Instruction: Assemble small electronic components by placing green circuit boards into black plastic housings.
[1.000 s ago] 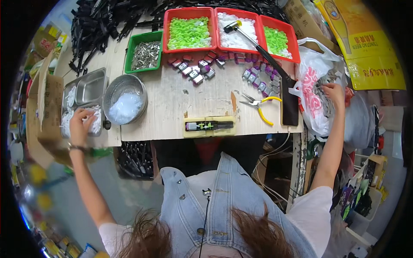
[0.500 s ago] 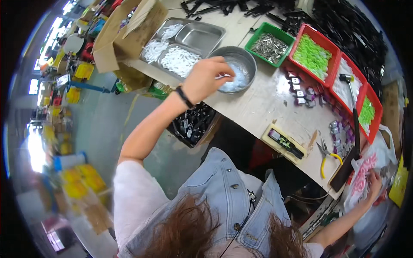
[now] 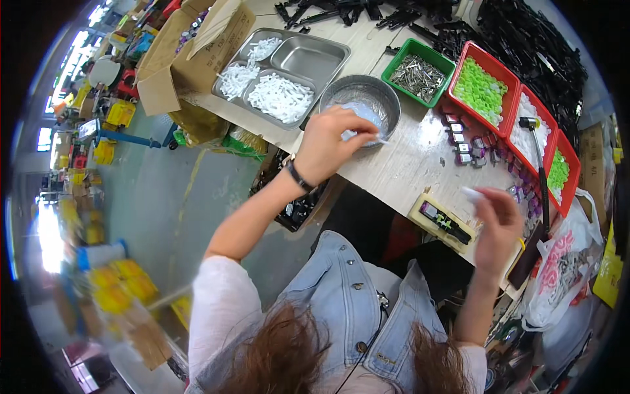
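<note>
My left hand [image 3: 333, 143] is closed in a pinch at the near rim of a round metal bowl [image 3: 396, 111]. A small, thin white piece [image 3: 382, 140] sticks out from its fingertips. My right hand [image 3: 500, 226], a little blurred, pinches a small white part [image 3: 471, 194] above the table's near edge. Just left of that hand lies a cream holding block [image 3: 420, 223]. Set in the block is a black assembly [image 3: 453, 228] with a purple and silver end. Past the bowl, a steel compartment tray [image 3: 321, 49] carries many small white pieces [image 3: 281, 97].
Metal pins fill a green bin [image 3: 430, 104]. Red bins [image 3: 510, 128] with green and white parts line the right, a hammer [image 3: 539, 148] across them. Purple-silver parts [image 3: 463, 146] lie on the table. A plastic bag [image 3: 558, 282] hangs right; a cardboard box [image 3: 197, 72] stands left.
My right hand has come from the plastic bag to beside the cream block, now with a white part. My left hand has drawn nearer from the bowl, a thin white piece now showing.
</note>
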`<action>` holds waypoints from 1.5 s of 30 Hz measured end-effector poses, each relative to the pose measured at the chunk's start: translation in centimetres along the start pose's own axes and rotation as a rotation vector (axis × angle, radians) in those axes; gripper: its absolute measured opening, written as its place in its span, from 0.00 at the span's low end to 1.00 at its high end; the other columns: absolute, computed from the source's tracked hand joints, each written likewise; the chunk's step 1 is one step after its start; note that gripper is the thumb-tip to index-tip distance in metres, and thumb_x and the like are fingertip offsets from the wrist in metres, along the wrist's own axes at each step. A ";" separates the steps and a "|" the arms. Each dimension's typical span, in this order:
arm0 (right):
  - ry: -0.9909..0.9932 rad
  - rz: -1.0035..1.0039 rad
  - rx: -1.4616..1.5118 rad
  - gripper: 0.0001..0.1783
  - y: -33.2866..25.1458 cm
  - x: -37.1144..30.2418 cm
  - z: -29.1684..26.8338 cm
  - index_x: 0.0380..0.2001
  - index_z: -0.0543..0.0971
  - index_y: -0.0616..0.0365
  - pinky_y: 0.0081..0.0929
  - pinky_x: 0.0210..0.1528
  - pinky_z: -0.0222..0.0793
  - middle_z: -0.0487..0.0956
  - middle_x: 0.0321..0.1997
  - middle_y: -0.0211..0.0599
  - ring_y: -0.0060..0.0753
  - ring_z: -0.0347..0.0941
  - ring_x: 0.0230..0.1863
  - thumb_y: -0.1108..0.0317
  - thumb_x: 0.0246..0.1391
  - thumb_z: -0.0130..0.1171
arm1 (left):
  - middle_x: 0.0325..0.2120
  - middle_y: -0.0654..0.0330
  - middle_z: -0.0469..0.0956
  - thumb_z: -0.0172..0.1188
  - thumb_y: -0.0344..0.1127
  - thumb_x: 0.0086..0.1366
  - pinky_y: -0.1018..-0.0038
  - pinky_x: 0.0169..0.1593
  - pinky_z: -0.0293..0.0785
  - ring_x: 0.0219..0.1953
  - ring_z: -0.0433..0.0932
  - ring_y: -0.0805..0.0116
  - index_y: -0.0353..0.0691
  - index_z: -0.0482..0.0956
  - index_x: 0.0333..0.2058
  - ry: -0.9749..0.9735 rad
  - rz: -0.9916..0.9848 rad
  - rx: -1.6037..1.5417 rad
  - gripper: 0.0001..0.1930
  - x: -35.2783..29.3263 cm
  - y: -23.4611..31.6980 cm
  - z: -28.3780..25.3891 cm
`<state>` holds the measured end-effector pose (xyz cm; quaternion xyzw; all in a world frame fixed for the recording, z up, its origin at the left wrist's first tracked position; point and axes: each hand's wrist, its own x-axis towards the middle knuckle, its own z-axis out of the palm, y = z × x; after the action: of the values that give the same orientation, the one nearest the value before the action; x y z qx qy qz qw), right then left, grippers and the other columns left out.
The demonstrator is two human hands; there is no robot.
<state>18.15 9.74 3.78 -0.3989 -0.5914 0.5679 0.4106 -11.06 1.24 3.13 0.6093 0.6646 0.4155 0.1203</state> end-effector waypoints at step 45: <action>-0.020 0.246 -0.314 0.12 5.0 -5.5 -5.5 0.31 0.71 0.58 0.11 0.25 0.53 0.68 0.21 0.19 0.08 0.60 0.23 0.73 0.51 0.67 | 0.35 0.63 0.78 0.65 0.28 0.48 0.66 0.44 0.73 0.43 0.76 0.63 0.39 0.81 0.42 -0.222 0.530 -0.033 0.19 -4.4 5.9 13.9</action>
<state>25.20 6.69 -1.30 -0.5216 -0.6236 0.5185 0.2650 3.41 2.36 -3.00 0.8014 0.4581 0.3739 0.0895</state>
